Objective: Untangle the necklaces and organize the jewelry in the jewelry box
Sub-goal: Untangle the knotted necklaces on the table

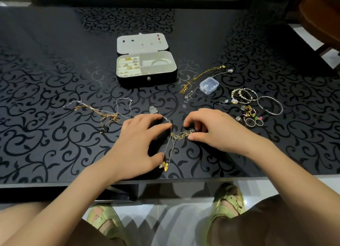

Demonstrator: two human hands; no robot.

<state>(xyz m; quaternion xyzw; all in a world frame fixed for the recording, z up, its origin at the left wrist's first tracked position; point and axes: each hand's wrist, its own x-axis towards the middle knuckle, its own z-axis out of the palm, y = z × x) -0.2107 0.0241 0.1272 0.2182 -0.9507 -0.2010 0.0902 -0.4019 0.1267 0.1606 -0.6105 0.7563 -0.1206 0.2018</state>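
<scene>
Head view: glossy black scroll-patterned table [55, 52], pale floor [165, 218] below its near edge, wooden chair [320, 15] far right. Left hand [141, 144] and right hand [211, 128] pinch tangled chains [181, 135] near the front; the open box [132, 81] sits behind.

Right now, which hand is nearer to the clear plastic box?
Right. The right hand is just below the clear plastic box; the left hand is farther, lower left.

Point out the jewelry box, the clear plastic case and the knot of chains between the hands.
jewelry box [133, 81]: head view, black front wall.
clear plastic case [209, 85]: head view, its lid.
knot of chains [181, 135]: head view, tangled middle.
</scene>
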